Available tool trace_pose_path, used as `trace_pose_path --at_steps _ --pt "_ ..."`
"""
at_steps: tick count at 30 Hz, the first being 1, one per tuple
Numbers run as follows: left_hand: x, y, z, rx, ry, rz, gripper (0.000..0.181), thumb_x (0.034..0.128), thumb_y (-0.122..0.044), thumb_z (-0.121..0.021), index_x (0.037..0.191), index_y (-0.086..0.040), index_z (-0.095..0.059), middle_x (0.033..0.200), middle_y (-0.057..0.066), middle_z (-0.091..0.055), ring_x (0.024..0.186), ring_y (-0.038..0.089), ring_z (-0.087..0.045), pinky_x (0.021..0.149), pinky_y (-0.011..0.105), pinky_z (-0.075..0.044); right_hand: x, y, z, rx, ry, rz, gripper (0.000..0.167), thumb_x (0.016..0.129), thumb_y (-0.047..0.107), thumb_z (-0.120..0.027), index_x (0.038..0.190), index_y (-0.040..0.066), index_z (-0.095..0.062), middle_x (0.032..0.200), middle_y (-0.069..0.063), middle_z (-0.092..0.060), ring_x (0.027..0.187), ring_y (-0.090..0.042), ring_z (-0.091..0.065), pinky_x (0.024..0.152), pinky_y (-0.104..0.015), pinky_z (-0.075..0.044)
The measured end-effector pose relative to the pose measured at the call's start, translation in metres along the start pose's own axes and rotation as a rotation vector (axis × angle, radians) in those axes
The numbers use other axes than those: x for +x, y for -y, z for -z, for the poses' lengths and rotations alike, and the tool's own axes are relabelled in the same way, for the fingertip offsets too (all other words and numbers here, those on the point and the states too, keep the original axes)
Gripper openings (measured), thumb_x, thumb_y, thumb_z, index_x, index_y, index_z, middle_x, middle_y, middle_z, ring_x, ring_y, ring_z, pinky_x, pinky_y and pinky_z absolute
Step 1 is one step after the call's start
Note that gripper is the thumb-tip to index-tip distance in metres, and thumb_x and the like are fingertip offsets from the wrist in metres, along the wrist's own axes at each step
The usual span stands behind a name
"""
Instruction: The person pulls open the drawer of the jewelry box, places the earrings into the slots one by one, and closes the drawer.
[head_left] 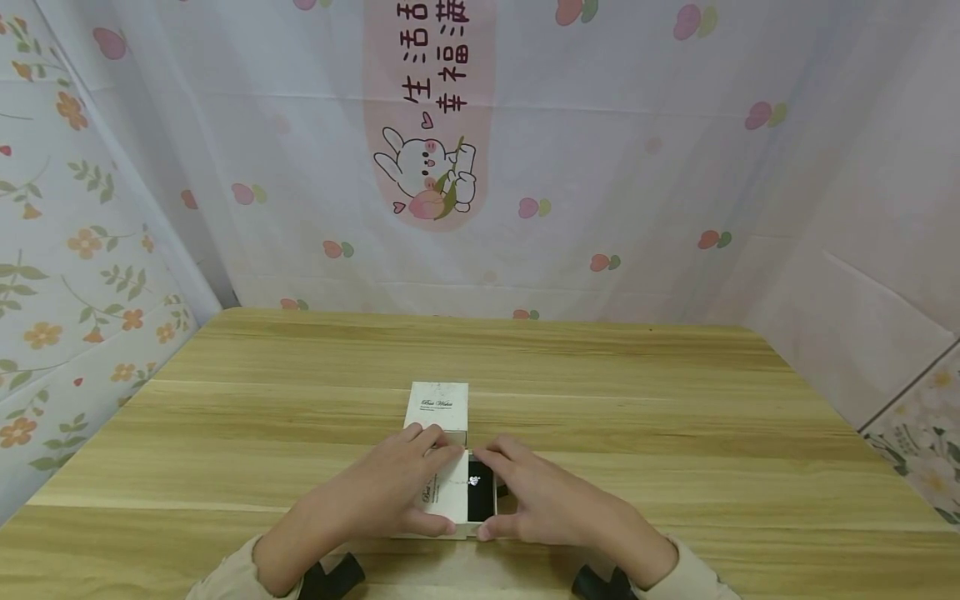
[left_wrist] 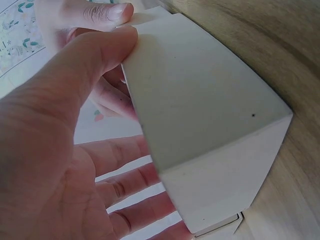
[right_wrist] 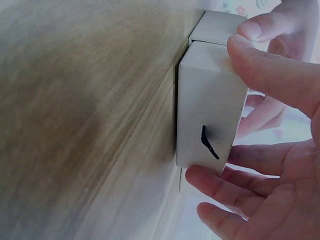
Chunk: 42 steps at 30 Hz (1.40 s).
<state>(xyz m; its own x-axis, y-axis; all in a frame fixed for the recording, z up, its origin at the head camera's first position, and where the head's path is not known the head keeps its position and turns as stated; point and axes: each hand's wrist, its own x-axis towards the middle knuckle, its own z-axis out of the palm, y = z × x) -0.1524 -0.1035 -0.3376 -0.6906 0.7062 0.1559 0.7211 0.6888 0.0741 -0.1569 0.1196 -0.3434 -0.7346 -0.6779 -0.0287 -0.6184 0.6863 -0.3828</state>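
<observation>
A white slide-out jewellery box lies on the table, its drawer partly out of the sleeve (head_left: 452, 500) toward the right. In the drawer's black lining (head_left: 483, 505) sits a sparkling silver pendant (head_left: 474, 481) on a fine chain. The left hand (head_left: 386, 492) grips the sleeve, thumb on the near side and fingers on the far side. Holding the drawer (right_wrist: 210, 95) by its two ends is the right hand (head_left: 551, 497), thumb near and fingers far. A short black ribbon pull (right_wrist: 207, 142) shows on the drawer's front.
Just behind the sleeve stands a second white box (head_left: 438, 405) with "Best Wishes" lettering. The wooden table (head_left: 637, 392) extends to a printed white curtain (head_left: 615, 175) at the back. Black straps (head_left: 330, 577) are at both wrists.
</observation>
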Motion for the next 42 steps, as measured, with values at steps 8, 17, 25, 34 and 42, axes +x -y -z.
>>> trace_pose_path --at_steps 8,17,25,34,42 --pt "0.000 -0.001 0.002 0.002 0.006 0.009 0.066 0.0742 -0.054 -0.068 0.122 -0.011 -0.056 0.111 -0.002 -0.051 0.093 0.013 -0.045 0.081 0.029 -0.044 0.001 -0.001 0.000 0.026 0.007 -0.016 0.085 0.077 0.052 -0.067 0.140 0.003 -0.039 0.132 -0.001 -0.044 0.111 -0.011 -0.050 0.096 -0.035 -0.045" --pt "-0.001 -0.001 0.002 0.003 0.008 0.011 0.067 0.0744 -0.053 -0.068 0.123 -0.009 -0.056 0.112 0.000 -0.052 0.094 0.013 -0.046 0.083 0.030 -0.044 -0.004 -0.003 0.014 0.086 0.026 -0.069 0.090 0.077 0.059 -0.060 0.142 0.002 -0.034 0.142 -0.011 -0.038 0.128 -0.024 -0.042 0.102 -0.043 -0.039" --pt "-0.001 -0.001 0.002 0.009 0.011 0.016 0.067 0.0746 -0.053 -0.068 0.124 -0.010 -0.055 0.114 0.000 -0.052 0.095 0.014 -0.046 0.083 0.030 -0.044 -0.004 -0.009 0.020 0.012 -0.056 0.011 0.025 0.092 0.015 -0.056 0.112 0.001 -0.063 0.102 -0.004 -0.062 0.091 -0.014 -0.058 0.078 -0.029 -0.050" --pt "-0.002 0.000 0.000 0.009 -0.010 0.006 0.064 0.0742 -0.053 -0.068 0.122 -0.011 -0.055 0.112 -0.002 -0.051 0.093 0.013 -0.045 0.082 0.028 -0.043 0.002 -0.007 0.006 0.073 -0.028 -0.001 0.008 0.089 0.011 -0.059 0.086 0.009 -0.066 0.080 0.007 -0.060 0.074 -0.001 -0.050 0.066 -0.022 -0.046" --pt "-0.002 0.000 0.001 0.018 -0.006 0.000 0.065 0.0744 -0.054 -0.067 0.122 -0.011 -0.055 0.111 -0.002 -0.051 0.093 0.013 -0.044 0.083 0.027 -0.042 0.004 -0.006 -0.006 0.053 -0.063 -0.027 0.014 0.090 0.011 -0.056 0.076 0.012 -0.059 0.071 0.008 -0.053 0.066 -0.002 -0.045 0.060 -0.022 -0.042"
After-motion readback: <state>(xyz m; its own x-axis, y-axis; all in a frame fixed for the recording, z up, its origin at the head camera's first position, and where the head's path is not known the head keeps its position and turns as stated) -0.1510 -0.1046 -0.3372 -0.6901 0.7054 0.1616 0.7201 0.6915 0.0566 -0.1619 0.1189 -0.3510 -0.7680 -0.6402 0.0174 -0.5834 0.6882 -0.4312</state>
